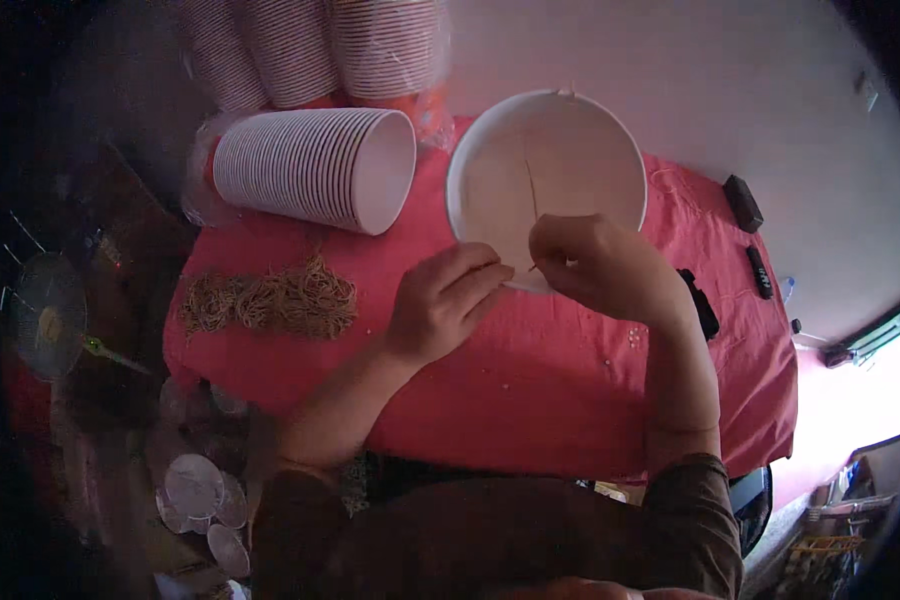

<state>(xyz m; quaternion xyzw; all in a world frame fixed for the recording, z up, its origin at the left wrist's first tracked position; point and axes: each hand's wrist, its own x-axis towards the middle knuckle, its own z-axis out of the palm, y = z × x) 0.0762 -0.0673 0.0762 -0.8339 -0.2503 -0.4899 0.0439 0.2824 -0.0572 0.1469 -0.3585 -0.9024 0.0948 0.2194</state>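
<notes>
A large white paper bucket (590, 140) lies tipped with its open mouth toward me. My left hand (447, 300) is at the near left of its rim, fingers closed together, seemingly around the rim. Over the near part of the mouth, my right hand (605, 265) is closed in a pinch on a thin brown string (531, 185). The string runs up across the inside of the bucket, and a short end pokes out below the right fingers. Both palms are turned away, so the fingertips' exact grip is partly hidden.
Left of the bucket lies a nested stack of white paper buckets (290, 165), with wrapped stacks (385, 50) behind. A tangled bundle of brown strings (270, 300) rests on the red tablecloth (530, 400). Dark small objects (760, 272) sit at the right edge; a fan (50, 315) stands left.
</notes>
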